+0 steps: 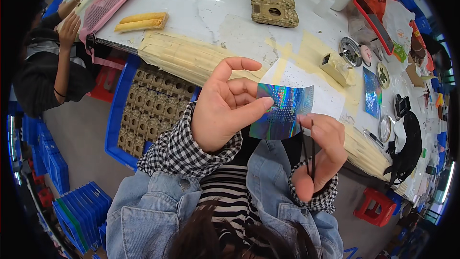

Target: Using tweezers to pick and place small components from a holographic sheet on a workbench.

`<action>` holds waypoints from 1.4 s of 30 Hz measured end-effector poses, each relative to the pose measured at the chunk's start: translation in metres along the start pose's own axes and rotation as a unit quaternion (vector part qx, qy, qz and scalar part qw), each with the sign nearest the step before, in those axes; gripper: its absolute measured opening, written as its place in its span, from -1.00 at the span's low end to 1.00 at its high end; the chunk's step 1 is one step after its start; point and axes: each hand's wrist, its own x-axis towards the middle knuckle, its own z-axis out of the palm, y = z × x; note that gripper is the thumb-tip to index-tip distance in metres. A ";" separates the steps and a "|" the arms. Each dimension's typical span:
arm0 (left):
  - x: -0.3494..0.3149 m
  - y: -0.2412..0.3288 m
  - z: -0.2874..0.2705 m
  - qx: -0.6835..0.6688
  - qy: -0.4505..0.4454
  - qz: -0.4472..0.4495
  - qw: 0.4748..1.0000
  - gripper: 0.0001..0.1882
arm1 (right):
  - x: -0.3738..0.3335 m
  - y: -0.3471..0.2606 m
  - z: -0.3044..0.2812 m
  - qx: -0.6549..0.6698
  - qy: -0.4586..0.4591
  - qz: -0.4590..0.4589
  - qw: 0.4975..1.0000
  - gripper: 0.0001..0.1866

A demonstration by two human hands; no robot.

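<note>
My left hand (223, 103) pinches a shiny holographic sheet (286, 114) between thumb and fingers at its left side. Rows of small dots or cut shapes cover the sheet, which is held up in front of the table edge. My right hand (328, 139) is closed around dark tweezers (307, 151), their two thin arms standing apart. Its fingertips are at the sheet's lower right edge; whether they also grip it, I cannot tell. Behind the sheet, a white paper (326, 88) with rows of small dark marks lies on the table.
Camouflage-patterned cases (273, 2) stand on the white table (206, 0). More cases fill a blue crate (113, 129) at left. A small block (335, 69), round tin (350, 52), second holographic sheet (371, 91) and phone (373, 26) lie right. Another person's arm (62, 69) is far left.
</note>
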 end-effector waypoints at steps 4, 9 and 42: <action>-0.001 -0.002 0.005 0.001 0.001 -0.016 1.000 -0.45 | -0.005 -0.009 0.004 -0.046 0.012 0.082 0.995 -0.30; 0.002 -0.006 0.012 -0.002 -0.009 -0.032 0.999 -0.43 | 0.000 -0.011 -0.004 -0.039 0.005 0.067 0.997 -0.44; 0.008 -0.013 0.017 0.006 -0.024 -0.034 0.999 -0.38 | -0.002 0.005 0.007 -0.052 0.050 0.028 0.997 -0.56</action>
